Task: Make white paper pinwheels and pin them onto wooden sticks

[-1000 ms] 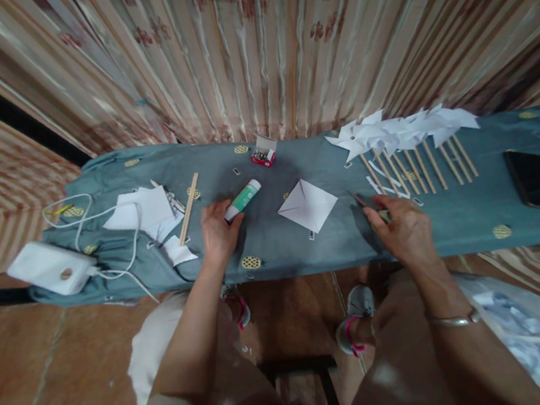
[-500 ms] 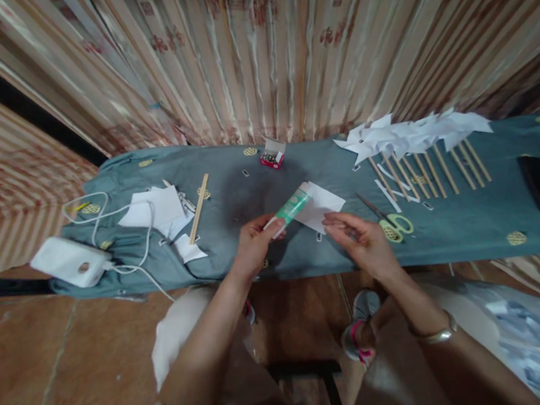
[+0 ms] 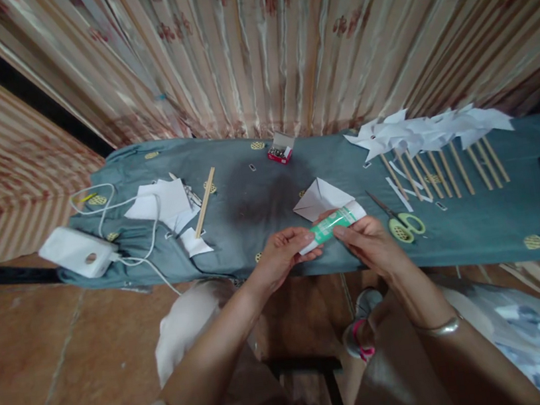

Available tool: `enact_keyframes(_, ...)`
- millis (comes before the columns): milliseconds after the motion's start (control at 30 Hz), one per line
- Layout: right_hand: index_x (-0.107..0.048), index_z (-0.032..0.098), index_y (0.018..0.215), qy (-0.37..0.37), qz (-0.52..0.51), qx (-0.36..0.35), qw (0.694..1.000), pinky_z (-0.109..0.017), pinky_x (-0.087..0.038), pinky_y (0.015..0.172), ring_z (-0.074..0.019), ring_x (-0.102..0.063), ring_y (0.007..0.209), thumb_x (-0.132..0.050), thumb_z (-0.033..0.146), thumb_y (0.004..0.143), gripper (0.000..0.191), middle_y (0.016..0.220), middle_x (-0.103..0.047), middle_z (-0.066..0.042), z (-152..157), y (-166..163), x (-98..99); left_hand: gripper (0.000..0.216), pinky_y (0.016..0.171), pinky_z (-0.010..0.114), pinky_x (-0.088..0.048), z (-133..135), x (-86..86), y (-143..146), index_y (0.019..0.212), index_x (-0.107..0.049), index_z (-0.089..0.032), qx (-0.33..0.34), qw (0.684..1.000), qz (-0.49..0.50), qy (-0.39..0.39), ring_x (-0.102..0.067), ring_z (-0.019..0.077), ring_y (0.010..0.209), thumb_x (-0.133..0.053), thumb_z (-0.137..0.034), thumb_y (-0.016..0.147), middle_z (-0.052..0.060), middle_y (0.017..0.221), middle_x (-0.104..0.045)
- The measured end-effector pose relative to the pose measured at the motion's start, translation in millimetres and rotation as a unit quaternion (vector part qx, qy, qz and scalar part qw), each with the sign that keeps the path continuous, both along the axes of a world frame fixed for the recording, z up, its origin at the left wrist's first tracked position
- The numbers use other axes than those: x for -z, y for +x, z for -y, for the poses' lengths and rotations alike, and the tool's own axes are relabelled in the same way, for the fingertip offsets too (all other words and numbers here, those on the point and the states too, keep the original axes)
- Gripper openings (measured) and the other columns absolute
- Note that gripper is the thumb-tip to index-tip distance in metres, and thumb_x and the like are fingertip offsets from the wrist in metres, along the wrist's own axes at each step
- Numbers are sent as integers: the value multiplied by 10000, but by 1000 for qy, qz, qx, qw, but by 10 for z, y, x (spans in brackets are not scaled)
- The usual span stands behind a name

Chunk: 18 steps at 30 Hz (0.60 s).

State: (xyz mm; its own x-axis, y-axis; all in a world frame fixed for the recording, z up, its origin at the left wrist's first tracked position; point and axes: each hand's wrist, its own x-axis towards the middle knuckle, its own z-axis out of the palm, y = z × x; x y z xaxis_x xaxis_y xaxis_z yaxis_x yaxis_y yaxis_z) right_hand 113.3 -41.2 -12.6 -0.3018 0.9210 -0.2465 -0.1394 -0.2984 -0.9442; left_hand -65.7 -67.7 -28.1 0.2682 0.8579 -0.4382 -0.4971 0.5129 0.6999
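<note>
- A beige striped fabric curtain with reddish prints (image 3: 273,48) hangs at the back.
- A long table under blue-grey cloth with yellow pineapples (image 3: 244,199) runs in front of it.
- Overlapping white paper pinwheels on pale wooden sticks (image 3: 434,132) lie toward the table's right end.
- A white, boxy plastic device with a white cable (image 3: 73,251) lies at the left end.
- A loose pile of white paper sheets (image 3: 169,200) lies near the cable.
- The left hand (image 3: 287,253) is partly closed, thumb on top, gripping the left end of a slim green-and-white tube (image 3: 329,225).
- The right hand (image 3: 370,242) is also partly closed, pinching the tube's right end between thumb and fingers.
- The tube, held by 2 hands, slants over the near edge of a creased white paper square (image 3: 320,197), hiding its near corner.
- Metal scissors with pale green handles (image 3: 401,223) lie just right of the right hand, blades pointing away.
- A small open red cardboard box of metal bits (image 3: 280,152) stands beyond the square.
</note>
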Motion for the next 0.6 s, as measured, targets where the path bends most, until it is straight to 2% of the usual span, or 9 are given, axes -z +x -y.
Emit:
enact_keyframes(100,-742,212,768,0,-23,49,999,-289,-555,777,-172,-697,741,-914,516,560,406,761,-764,-14,-16,-42,60,581,603,203,-514,-7,-4,-2,797,-694,-107,-1,1000,-18,16,-655,105,597,-949,-524,482,60,740,-742)
enact_keyframes(200,-745,200,752,-8,-67,131,989,-225,-552,657,-118,-662,629,-936,498,532,417,698,-741,7,-62,-44,104,566,609,210,-509,-29,13,-37,800,-694,-114,-7,997,-64,43,-639,99,602,-922,-548,516,54,760,-739)
enact_keyframes(267,-730,187,736,-21,-104,184,977,-180,-535,583,-81,-634,575,-945,473,534,411,683,-730,18,-110,-6,114,534,600,226,-500,-58,38,-113,809,-698,-128,-16,987,-132,84,-617,106,597,-880,-571,572,41,748,-725)
enact_keyframes(333,-704,182,731,-38,-141,221,964,-150,-516,522,-64,-622,543,-940,463,556,406,668,-721,28,-164,52,110,481,587,247,-488,-105,62,-237,847,-711,-143,-35,955,-249,157,-584,121,589,-805,-582,673,18,696,-683)
enact_keyframes(367,-691,182,732,-49,-156,232,959,-141,-507,497,-64,-627,536,-930,467,578,403,660,-719,30,-190,82,106,430,597,256,-487,-138,69,-312,875,-719,-148,-54,922,-325,201,-577,131,599,-758,-554,739,12,686,-660)
enact_keyframes(433,-668,180,733,-77,-177,240,951,-130,-494,459,-69,-641,526,-893,487,642,392,641,-717,24,-237,135,98,309,704,289,-512,-226,70,-462,987,-728,-161,-88,826,-476,289,-614,158,726,-662,-431,853,49,869,-689)
enact_keyframes(533,-642,183,724,-124,-200,238,942,-121,-494,438,-65,-638,492,-843,477,723,357,617,-715,26,-294,183,96,269,888,357,-521,-406,58,-619,1115,-709,-161,-43,681,-628,374,-635,217,943,-584,-284,910,102,1064,-666)
enact_keyframes(600,-644,187,739,-144,-216,236,936,-113,-501,447,-57,-635,487,-839,418,747,303,630,-724,33,-322,200,102,287,967,393,-499,-535,62,-649,1147,-704,-188,0,596,-702,390,-605,252,1059,-550,-188,906,106,1104,-658)
